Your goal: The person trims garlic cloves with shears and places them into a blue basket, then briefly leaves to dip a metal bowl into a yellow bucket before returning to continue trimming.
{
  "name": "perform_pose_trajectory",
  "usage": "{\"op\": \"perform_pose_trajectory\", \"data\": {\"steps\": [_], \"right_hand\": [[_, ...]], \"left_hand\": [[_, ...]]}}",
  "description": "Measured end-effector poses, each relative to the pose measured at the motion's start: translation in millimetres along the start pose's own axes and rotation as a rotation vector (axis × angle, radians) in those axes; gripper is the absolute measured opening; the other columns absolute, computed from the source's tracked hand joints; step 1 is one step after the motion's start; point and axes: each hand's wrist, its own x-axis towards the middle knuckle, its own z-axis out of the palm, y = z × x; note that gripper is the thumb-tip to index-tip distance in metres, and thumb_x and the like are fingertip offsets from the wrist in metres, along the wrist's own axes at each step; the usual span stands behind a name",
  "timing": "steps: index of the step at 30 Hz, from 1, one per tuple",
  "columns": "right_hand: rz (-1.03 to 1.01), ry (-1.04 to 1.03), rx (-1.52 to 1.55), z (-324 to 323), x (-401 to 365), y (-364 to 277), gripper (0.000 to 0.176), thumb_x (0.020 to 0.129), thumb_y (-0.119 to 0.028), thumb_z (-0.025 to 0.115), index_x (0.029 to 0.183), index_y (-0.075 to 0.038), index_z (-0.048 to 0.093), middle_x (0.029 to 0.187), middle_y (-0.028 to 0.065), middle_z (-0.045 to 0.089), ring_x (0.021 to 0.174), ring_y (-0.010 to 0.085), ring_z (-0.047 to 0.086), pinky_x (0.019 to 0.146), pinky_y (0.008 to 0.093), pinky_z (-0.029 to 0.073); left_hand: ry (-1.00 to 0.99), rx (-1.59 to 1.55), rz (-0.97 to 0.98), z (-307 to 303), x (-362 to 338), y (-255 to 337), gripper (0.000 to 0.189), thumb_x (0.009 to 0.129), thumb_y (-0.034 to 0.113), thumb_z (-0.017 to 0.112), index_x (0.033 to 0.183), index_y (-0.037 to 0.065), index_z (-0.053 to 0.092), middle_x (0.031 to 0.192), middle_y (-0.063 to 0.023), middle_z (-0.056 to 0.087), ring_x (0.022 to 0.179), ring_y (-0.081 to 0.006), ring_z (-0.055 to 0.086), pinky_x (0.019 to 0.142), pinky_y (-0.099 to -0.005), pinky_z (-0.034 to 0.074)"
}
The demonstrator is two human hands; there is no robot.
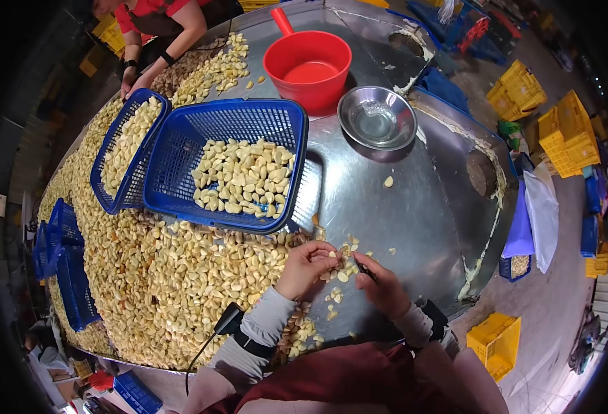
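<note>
Left hand [304, 268] grip pinching one clove [331, 255], right hand [387, 288] grip holding one dark tool [366, 270], one steel bowl [353, 110]

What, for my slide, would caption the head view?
Left hand pinches a garlic clove, right hand grips a small dark tool, near a blue basket on a steel table.

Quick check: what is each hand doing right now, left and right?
Left hand: fingers pinched on a garlic clove.
Right hand: closed around a small dark tool; its kind cannot be told.
</note>
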Motion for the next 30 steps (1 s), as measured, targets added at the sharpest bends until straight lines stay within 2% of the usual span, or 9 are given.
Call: {"op": "perform_pose_trajectory", "data": {"steps": [5,9,14,16,19,22,24,27,30], "right_hand": [[-0.126,0.002,-0.113,15,2,-31,0.048,0.089,-0.009,0.054,0.134,0.001,0.042,0.125,0.0245,0.054,0.113,0.0320,0.057,0.092,0.0327,0.045],[-0.246,-0.049,-0.202,17,3,-18,0.052,0.090,-0.011,0.054,0.138,0.000,0.037,0.122,0.0201,0.057,0.108,0.0267,0.059,0.090,0.0302,0.046],[0.564,-0.075,0.410,-5,2,-3,0.050,0.093,-0.014,0.053,0.137,0.002,0.039,0.110,0.0081,0.060,0.088,0.0148,0.057,0.080,0.0259,0.048],[0.414,0.072,0.363,-5,12,5,0.051,0.088,-0.010,0.056,0.135,0.004,0.040,0.101,0.0117,0.062,0.081,0.0194,0.059,0.075,0.0284,0.049],[-0.047,0.248,-0.570,-10,44,27,0.056,0.075,-0.006,0.065,0.127,0.002,0.045,0.103,0.0220,0.059,0.084,0.0374,0.060,0.075,0.0394,0.050],[0.016,0.163,-0.754,-1,71,35,0.047,0.075,-0.007,0.067,0.119,0.001,0.050,0.104,0.0219,0.060,0.087,0.0405,0.059,0.076,0.0439,0.049],[-0.046,0.193,-0.812,-3,76,37,0.041,0.074,-0.005,0.067,0.112,0.000,0.053,0.092,0.0177,0.061,0.081,0.0307,0.062,0.072,0.0379,0.050],[0.252,0.057,0.124,-5,69,21,0.036,0.074,-0.004,0.068,0.107,-0.001,0.054,0.080,0.0001,0.056,0.075,0.0039,0.051,0.065,0.0207,0.043],[0.183,0.075,0.308,17,53,-4,0.035,0.074,-0.004,0.070,0.106,-0.001,0.054,0.083,-0.0017,0.057,0.076,0.0030,0.049,0.065,0.0202,0.043]], "left_hand": [[0.110,-0.744,-0.315,6,-18,6,0.012,0.090,0.001,0.057,0.102,0.000,0.057,0.091,-0.0086,0.063,0.080,-0.0165,0.063,0.074,-0.0248,0.054],[0.032,-0.900,-0.346,10,-34,-5,0.009,0.093,0.008,0.055,0.098,0.001,0.058,0.089,-0.0065,0.062,0.079,-0.0150,0.061,0.075,-0.0253,0.053],[0.110,-0.902,-0.336,11,-45,-10,0.010,0.090,0.001,0.054,0.099,0.001,0.058,0.090,-0.0094,0.063,0.084,-0.0187,0.062,0.081,-0.0307,0.053],[0.180,-0.849,-0.345,7,-35,-22,0.014,0.087,-0.001,0.051,0.099,0.000,0.059,0.090,-0.0105,0.062,0.084,-0.0195,0.060,0.077,-0.0324,0.051],[0.449,0.968,0.418,11,-12,-24,0.015,0.080,0.008,0.059,0.094,0.003,0.063,0.085,-0.0156,0.056,0.077,-0.0289,0.056,0.069,-0.0370,0.045],[0.441,1.249,0.348,18,-7,-31,0.018,0.077,0.008,0.062,0.093,0.003,0.066,0.083,-0.0166,0.056,0.073,-0.0346,0.055,0.067,-0.0376,0.046],[0.221,1.011,0.296,28,-22,-33,0.021,0.081,0.014,0.065,0.099,0.004,0.066,0.078,-0.0148,0.057,0.066,-0.0290,0.055,0.060,-0.0395,0.046],[0.337,0.614,0.226,24,-22,-32,0.023,0.089,0.015,0.060,0.108,0.003,0.064,0.077,-0.0087,0.058,0.060,-0.0175,0.051,0.055,-0.0315,0.043],[0.182,-0.453,-0.249,20,-24,-14,0.026,0.095,0.014,0.054,0.116,0.001,0.060,0.081,-0.0026,0.060,0.059,-0.0090,0.046,0.053,-0.0229,0.039]]}}
